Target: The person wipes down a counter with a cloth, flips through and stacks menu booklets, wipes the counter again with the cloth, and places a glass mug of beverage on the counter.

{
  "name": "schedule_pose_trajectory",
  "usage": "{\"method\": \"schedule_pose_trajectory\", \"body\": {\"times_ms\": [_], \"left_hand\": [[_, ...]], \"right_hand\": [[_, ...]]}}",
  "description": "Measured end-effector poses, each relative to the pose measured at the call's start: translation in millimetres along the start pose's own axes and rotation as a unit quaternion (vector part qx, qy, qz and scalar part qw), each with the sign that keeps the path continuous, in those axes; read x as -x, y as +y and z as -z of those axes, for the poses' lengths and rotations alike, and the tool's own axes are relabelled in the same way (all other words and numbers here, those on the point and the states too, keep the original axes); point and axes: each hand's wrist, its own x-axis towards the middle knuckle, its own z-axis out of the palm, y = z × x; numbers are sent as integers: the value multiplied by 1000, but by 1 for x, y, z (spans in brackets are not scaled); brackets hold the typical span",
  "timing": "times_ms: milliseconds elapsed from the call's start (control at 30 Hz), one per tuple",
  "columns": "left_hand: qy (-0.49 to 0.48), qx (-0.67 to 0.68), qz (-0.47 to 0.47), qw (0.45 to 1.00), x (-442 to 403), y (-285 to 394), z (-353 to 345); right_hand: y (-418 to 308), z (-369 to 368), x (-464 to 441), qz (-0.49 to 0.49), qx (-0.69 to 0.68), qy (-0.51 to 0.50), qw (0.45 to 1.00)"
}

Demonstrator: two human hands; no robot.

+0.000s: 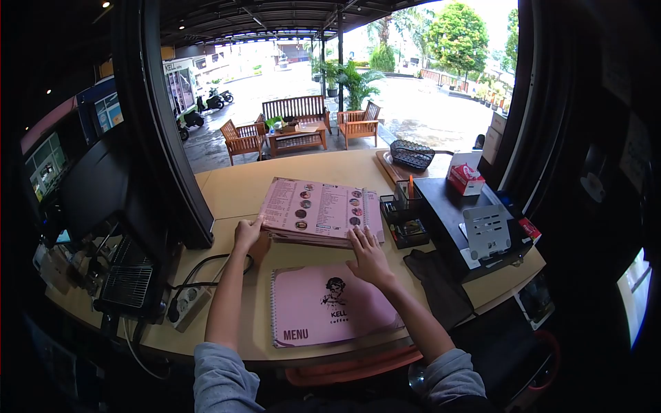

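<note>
A stack of pink spiral-bound menus (320, 210) lies on the wooden counter, its top page printed with text columns and small round food pictures. My left hand (248, 236) grips the stack at its lower left corner, thumb on the edge and the other fingers partly hidden. With fingers stretched out, my right hand (368, 256) rests on the stack's near right edge, touching the top page. Closer to me lies a separate pink menu (303, 303), cover up, showing a drawn figure and the words "KELL coffee" and "MENU". My right forearm passes over its right side.
A black organizer (407, 230) and a black box (441, 206) with a grey stand (487, 230) are on the right. Behind them is a black wire basket (412, 155). A power strip (189, 306) with cables lies left, near a dark post (162, 124). A dark cloth (437, 289) lies at right.
</note>
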Motion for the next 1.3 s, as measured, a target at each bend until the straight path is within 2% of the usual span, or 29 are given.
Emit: {"method": "schedule_pose_trajectory", "body": {"times_ms": [33, 100, 133, 167, 200, 233, 267, 333, 400, 467, 500, 567, 600, 633, 700, 767, 800, 833, 867, 933, 967, 1033, 1067, 1100, 1200, 1233, 1300], "left_hand": [[2, 0, -1, 1000, 2, 7, -2], [106, 70, -91, 988, 7, 25, -8], [87, 135, -136, 978, 8, 33, -8], [88, 134, -136, 978, 11, 44, -13], [-12, 338, -82, 937, 19, 58, -16], [-111, 523, -24, 844, 25, 65, -22], [-111, 522, -23, 846, 29, 69, -31], [-108, 587, -47, 801, 28, 74, -52], [-94, 581, -62, 806, 39, 83, -52], [-90, 590, -82, 798, 62, 96, -37], [-85, 589, -85, 799, 74, 101, -25], [-74, 621, -90, 775, 98, 107, -1], [-51, 624, -85, 775, 112, 112, 12], [-47, 622, -85, 777, 125, 113, 26], [-50, 641, -86, 761, 148, 108, 54], [-45, 637, -91, 764, 164, 95, 78], [-35, 649, -95, 754, 170, 86, 88], [-26, 661, -101, 743, 177, 78, 98], [-8, 661, -102, 743, 186, 72, 110], [32, 672, -105, 732, 198, 55, 131], [68, 683, -111, 719, 202, 46, 141], [92, 696, -128, 701, 207, 22, 159], [111, 709, -148, 681, 210, 15, 164], [113, 709, -148, 680, 214, 13, 167], [167, 726, -115, 657, 228, 16, 176], [168, 727, -117, 655, 230, 16, 177], [176, 739, -101, 642, 232, 17, 177]], "right_hand": [[0, 0, 0, -2, -7, 4, 1000], [1, 1, 1, -2, -15, 8, 1000], [1, 3, 1, -3, -32, 13, 999], [2, 4, 2, -3, -49, 18, 999], [2, 5, 2, -2, -51, 18, 999], [3, 5, 2, -4, -58, 19, 998], [4, 4, 3, -6, -65, 20, 998], [5, 6, 4, -11, -84, 22, 996], [6, 9, 5, -14, -101, 26, 994], [2, 10, 11, -41, -144, 172, 974], [-2, 10, 10, -37, -147, 173, 973], [-12, 11, 10, -103, -288, 313, 899], [-30, 18, 5, -123, -427, 344, 827], [-32, 11, 2, -122, -431, 342, 826], [-32, -12, -11, -95, -651, 188, 730], [-48, -36, -21, -84, -666, 171, 722], [-61, -35, -26, -154, -832, 144, 513], [-74, -33, -31, -214, -934, 108, 266], [-94, -34, -36, -179, -822, 192, 505], [-96, -21, -50, -98, -759, 139, 629], [-83, -5, -61, -67, -845, 12, 531], [-129, 68, -58, -32, -745, 94, 659], [-135, 69, -57, 13, -757, 85, 647], [-150, 71, -47, 14, -758, 83, 647], [-197, 62, -2, 81, -741, 106, 658], [-206, 54, 7, 137, -566, 181, 792], [-213, 39, 3, 185, -358, 248, 881]]}}
